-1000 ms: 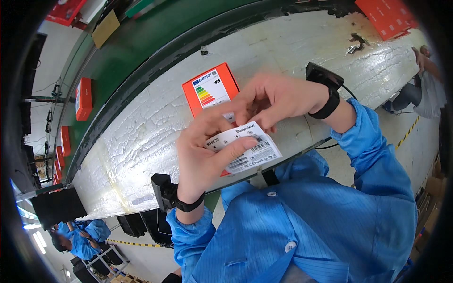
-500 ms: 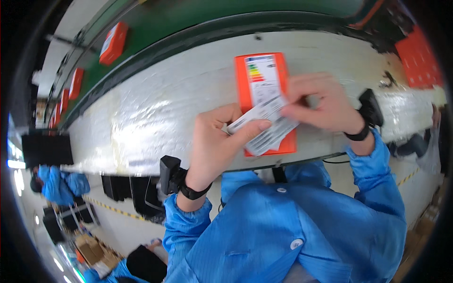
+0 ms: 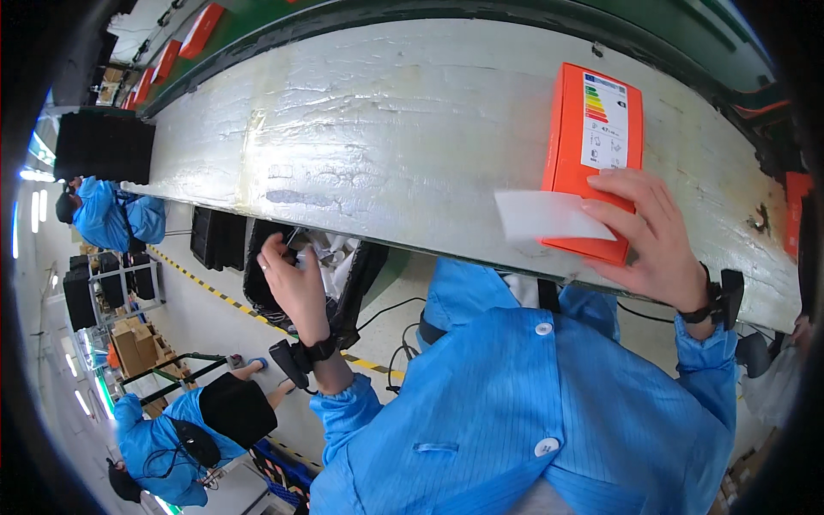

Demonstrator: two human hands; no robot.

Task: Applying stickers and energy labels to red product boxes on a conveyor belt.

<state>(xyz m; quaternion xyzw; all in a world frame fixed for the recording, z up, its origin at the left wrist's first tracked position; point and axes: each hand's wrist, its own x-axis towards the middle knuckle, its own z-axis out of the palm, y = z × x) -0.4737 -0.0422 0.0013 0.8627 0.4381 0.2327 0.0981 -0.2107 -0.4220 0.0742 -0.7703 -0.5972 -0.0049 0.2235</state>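
An orange box (image 3: 568, 129) lies on the workbench, a printed label with colored bars stuck on its upper part. My right hand (image 3: 652, 227) rests over the lower part of this box. Between its fingers it holds a white label (image 3: 549, 215), which sticks out to the left past the box edge, plain side up. My left hand (image 3: 296, 283) hangs off the front of the bench, above a black bin (image 3: 365, 283) with crumpled white scraps (image 3: 339, 257). Its fingers are bent but apart, and nothing shows in them.
The long pale workbench (image 3: 386, 112) has a worn, shiny surface. Behind it, more orange boxes (image 3: 202, 30) sit on a green conveyor (image 3: 275, 21). A black crate (image 3: 103, 148) stands at the bench's far left end. Two people in blue are off to the left.
My left hand has let go of the label strip and moved left and down over the bin. A white label now extends from my right hand. The view has shifted, with the box further right.
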